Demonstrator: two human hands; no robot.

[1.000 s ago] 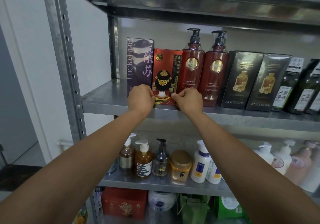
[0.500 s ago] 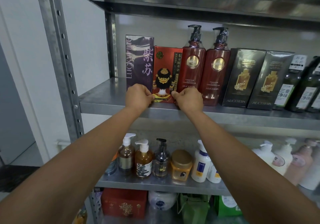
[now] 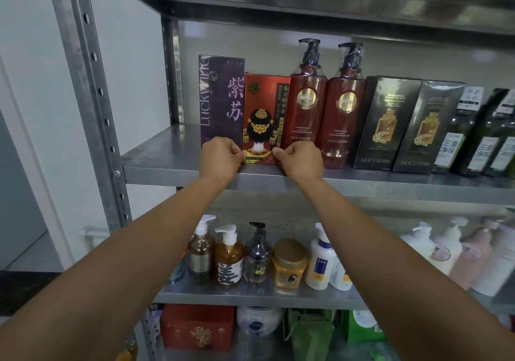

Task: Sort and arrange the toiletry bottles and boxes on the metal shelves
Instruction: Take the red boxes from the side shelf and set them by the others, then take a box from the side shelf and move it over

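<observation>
Right now the person is reaching up to the metal shelf (image 3: pixel 167 162) with both arms. The left hand (image 3: pixel 221 157) is pinching the lower left corner of the red box (image 3: pixel 264 109) and the right hand (image 3: pixel 299 161) is pinching its lower right corner. The fingers are curled, and the two hands are sitting apart with the box's foot between them.

The box is standing upright near the shelf's front edge. A taller purple box (image 3: pixel 221 95) is pressing against it at its nine o'clock, and a red pump bottle (image 3: pixel 308 104) is standing just beside it at its three o'clock. Black boxes (image 3: pixel 387 120) are lining up farther toward three o'clock.

To my eye the person is seating this one box in the row and squaring its face to the front. The next move is probably asking for a small, even nudge from both hands so the box is not twisting. A careless shove toward three o'clock could be rocking the top-heavy bottle.
</observation>
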